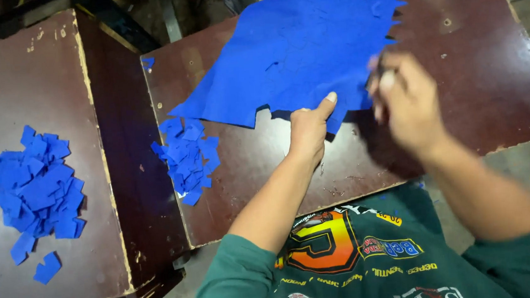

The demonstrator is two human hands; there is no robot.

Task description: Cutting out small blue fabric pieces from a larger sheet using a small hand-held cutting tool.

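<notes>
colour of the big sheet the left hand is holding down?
Solid bright blue sheet, with a jagged cut edge, under the left hand. Head view shows it.

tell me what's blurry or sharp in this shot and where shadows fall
Head view: the right hand is smeared by motion blur; the left hand, blue sheet and both piles of blue scraps are sharp; a dark shadow lies under the sheet's cut edge.

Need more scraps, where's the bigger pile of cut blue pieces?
The bigger pile of blue pieces lies far left in the head view, on the separate left board.
</notes>
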